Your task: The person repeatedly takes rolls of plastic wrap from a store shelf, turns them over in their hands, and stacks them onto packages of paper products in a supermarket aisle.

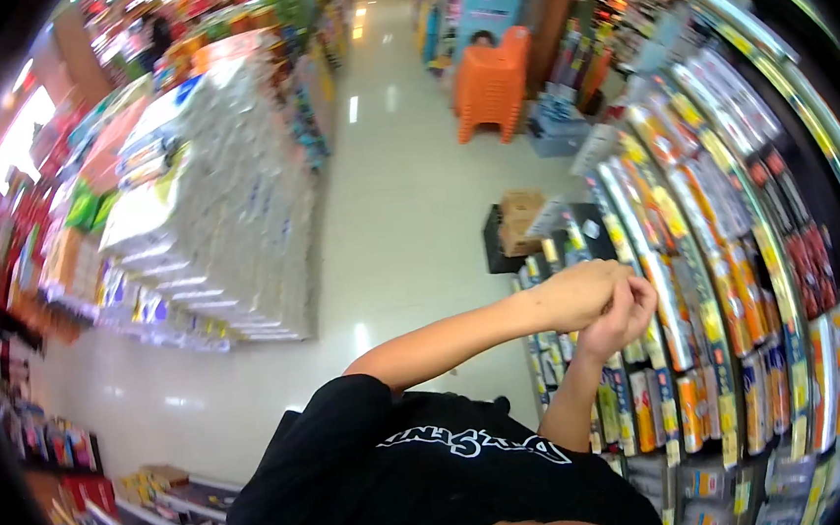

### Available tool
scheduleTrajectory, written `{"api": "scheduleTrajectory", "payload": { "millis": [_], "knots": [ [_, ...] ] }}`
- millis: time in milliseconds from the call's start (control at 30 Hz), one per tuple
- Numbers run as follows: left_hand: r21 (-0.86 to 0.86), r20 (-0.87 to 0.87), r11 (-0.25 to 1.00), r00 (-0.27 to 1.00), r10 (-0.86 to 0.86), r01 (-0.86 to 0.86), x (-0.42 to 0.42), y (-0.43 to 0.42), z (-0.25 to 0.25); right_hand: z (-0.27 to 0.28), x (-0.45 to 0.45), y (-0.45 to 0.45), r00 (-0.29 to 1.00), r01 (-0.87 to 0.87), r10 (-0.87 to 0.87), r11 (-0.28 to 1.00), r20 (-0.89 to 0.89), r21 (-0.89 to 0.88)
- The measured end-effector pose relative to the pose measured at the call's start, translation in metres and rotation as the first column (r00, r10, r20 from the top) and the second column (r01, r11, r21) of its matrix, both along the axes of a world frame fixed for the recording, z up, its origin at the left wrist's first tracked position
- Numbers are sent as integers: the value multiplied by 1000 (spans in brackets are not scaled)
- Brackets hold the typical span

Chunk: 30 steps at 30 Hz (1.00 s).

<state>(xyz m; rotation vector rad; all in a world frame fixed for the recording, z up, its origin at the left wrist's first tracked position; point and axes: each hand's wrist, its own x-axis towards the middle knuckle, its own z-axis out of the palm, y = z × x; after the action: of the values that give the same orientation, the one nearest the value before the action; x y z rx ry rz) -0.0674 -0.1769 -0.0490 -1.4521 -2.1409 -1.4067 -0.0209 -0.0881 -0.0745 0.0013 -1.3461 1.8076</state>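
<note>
My left hand (585, 294) reaches across from the left, its back turned up and its fingers curled in. Against it sits my right hand (625, 317), also closed, with the fingers bent and the fingertips of both hands meeting. Whatever lies between the fingers, if anything, is hidden or too small to make out. Both hands are in front of a shelf rack (658, 342) filled with packaged goods in orange, white and grey, hung or stacked in rows with yellow price labels.
A tall stack of white wrapped packs (248, 207) stands left of the tiled aisle (385, 196). Ahead are stacked orange stools (492, 84). Brown cartons (520, 220) sit on the floor by the rack, and a low display (173, 509) is at lower left.
</note>
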Motion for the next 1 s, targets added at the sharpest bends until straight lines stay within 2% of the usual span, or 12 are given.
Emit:
{"api": "scheduleTrajectory", "payload": {
  "millis": [33, 67, 133, 267, 300, 400, 533, 667, 767, 867, 933, 1000],
  "knots": [
    [32, 117, 997, 991, 63, -67, 5, -38, 2, -3, -10, -32, 995, -96, 95, 995, 29, 40],
    [40, -10, 988, 989, 147, -147, 0, -70, -14, -5, -17, -64, 980, -192, 188, 978, 59, 79],
    [-11, 63, 936, 934, 353, -353, 8, -133, -15, -8, -24, -123, 921, -389, 387, 917, 42, 84],
    [-64, 104, 768, 761, 640, -637, 29, -240, -29, -5, -33, -230, 745, -667, 663, 738, 74, 102],
    [-7, 220, 734, 715, 664, -679, 40, -266, -29, -3, -33, -257, 692, -722, 715, 683, 97, 110],
    [-17, 363, 603, 557, 747, -797, 67, -341, -35, -8, -37, -330, 527, -850, 803, 497, 278, 178],
    [-336, 310, 381, 280, 908, -861, 88, -431, -59, -29, -39, -422, 386, -915, 806, 272, 449, 299],
    [-394, 285, 229, 119, 951, -890, 94, -501, -68, -48, -53, -511, 304, -928, 826, 143, 474, 345],
    [-356, 232, 180, 100, 967, -917, 87, -556, -57, -36, -61, -578, 322, -894, 848, 126, 421, 429],
    [-402, -21, 113, 132, 991, -909, 66, -635, -60, -28, -81, -648, 352, -864, 869, 158, 348, 479],
    [-384, -16, 65, 77, 997, -921, 54, -672, -59, -29, -92, -690, 330, -887, 874, 157, 358, 435],
    [-397, 21, 39, 33, 999, -917, 45, -698, -65, -29, -104, -719, 288, -916, 832, 95, 474, 390]
  ]
}}
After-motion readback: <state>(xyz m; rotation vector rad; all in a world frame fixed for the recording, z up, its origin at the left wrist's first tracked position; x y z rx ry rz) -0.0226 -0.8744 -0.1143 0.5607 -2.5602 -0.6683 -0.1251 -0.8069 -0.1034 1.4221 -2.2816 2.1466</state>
